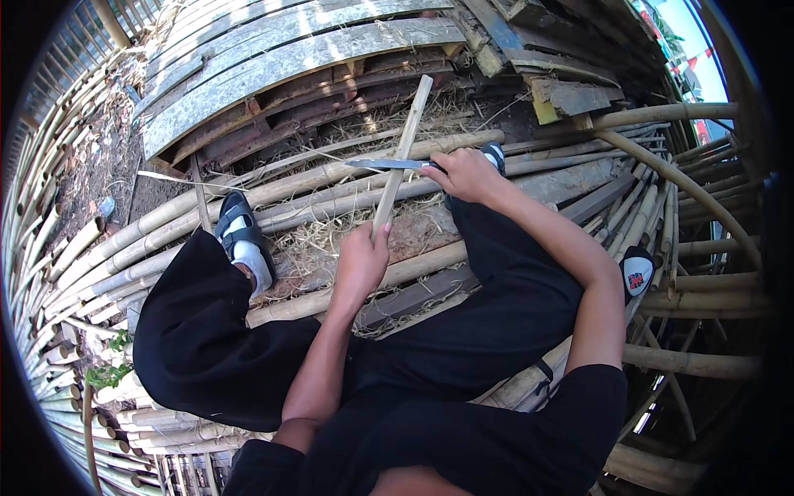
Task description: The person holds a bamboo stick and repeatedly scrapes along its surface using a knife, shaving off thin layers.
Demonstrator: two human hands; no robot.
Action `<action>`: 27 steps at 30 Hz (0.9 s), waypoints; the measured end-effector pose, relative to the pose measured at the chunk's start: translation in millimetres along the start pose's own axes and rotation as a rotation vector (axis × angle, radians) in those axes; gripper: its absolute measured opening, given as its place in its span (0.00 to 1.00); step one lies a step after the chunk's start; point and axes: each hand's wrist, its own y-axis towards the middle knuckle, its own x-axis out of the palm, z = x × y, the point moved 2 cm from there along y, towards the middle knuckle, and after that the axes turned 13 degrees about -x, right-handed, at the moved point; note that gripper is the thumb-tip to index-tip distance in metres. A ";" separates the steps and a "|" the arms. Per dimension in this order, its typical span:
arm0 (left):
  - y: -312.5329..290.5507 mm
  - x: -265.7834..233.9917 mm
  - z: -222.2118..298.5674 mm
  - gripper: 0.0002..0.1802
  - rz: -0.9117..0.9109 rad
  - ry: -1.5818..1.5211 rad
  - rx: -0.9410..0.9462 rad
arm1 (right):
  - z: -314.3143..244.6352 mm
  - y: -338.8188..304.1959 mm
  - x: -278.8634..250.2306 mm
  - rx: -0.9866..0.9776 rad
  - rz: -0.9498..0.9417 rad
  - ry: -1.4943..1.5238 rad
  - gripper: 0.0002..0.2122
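My left hand [361,255] is closed round the lower end of a flat, pale bamboo strip [411,124], which slants up and away from me. In my right hand [466,174] is the dark handle of a knife [385,164]. Its long grey blade points left and crosses the strip about midway, seemingly touching it. The fingers of my right hand wrap the handle, hiding most of it. Thin curled shavings [310,240] lie below and around the strip, between my two sandalled feet.
Long bamboo poles [149,223] run across under my legs. A stack of weathered wooden planks [314,45] stands ahead, with broken boards [571,95] at its right. More bamboo poles [703,281] form a frame on the right. Cut poles [33,240] are piled at the left.
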 end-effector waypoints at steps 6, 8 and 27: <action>2.2 7.7 -3.7 0.20 0.015 -0.034 0.031 | 31.0 0.4 -1.5 -0.006 0.083 -0.140 0.20; 2.9 4.4 -3.4 0.20 0.015 -0.024 0.021 | 23.8 -5.4 7.4 0.017 0.104 -0.088 0.20; 3.7 11.0 -7.1 0.22 0.023 0.029 0.017 | 40.2 -9.5 2.8 0.161 0.078 -0.046 0.23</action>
